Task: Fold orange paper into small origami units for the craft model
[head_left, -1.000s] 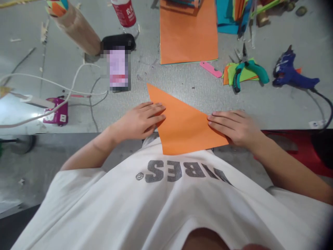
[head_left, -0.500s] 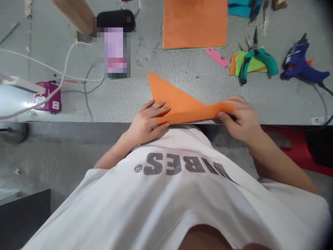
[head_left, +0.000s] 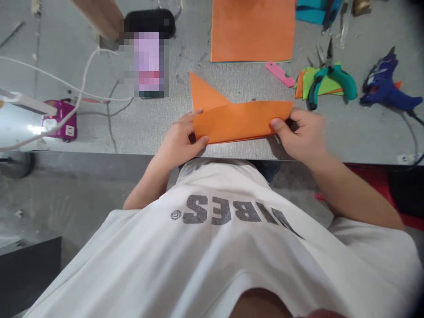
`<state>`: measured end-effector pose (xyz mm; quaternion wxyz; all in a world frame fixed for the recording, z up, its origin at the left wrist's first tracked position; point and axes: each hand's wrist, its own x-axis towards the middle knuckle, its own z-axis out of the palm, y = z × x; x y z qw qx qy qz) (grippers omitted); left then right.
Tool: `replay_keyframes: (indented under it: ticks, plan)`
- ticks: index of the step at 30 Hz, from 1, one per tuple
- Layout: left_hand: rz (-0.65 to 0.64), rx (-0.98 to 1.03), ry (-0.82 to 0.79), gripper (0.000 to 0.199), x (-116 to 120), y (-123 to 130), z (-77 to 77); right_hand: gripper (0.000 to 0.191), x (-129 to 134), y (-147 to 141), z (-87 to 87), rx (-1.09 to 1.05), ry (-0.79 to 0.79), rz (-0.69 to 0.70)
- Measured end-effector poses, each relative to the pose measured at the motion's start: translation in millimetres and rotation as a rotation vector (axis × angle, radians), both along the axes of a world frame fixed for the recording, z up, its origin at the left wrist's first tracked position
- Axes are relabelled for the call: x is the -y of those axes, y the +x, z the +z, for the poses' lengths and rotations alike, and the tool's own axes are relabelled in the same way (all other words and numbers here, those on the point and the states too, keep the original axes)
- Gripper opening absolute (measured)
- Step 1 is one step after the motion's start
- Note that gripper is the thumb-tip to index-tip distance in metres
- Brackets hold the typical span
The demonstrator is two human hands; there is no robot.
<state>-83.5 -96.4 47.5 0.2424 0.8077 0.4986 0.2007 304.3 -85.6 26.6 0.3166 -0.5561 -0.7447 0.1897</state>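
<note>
A folded sheet of orange paper is held near the front edge of the grey table. Its near part forms a long flap, and a pointed corner rises behind it at the left. My left hand grips the left end, thumb in front and fingers partly hidden behind the paper. At the right end, my right hand pinches the paper between thumb and fingers.
Beyond the paper lie an orange paper stack, a pink cutter, teal-handled pliers on coloured paper scraps, and a blue glue gun. Leftward are a blurred phone, white cable and purple power socket.
The orange paper has moved away from my body, and its right part now stands as a broad flap toward me. My left hand has gone from lying spread on it to gripping its end.
</note>
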Motion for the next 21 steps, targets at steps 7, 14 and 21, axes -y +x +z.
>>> replay_keyframes:
  ticks: [7,14,21]
  plan:
    - [0.034,0.061,-0.008,0.024,-6,5,-2.6,0.023,-21,6,4.5,0.015,-0.116,0.118]
    - [-0.021,-0.037,0.041,0.030,-5,6,-10.0,0.033,-28,12,-2.3,-0.011,-0.174,0.073]
    - [0.006,0.018,0.063,0.022,-11,1,-11.5,0.045,-31,10,-5.5,0.025,-0.155,0.072]
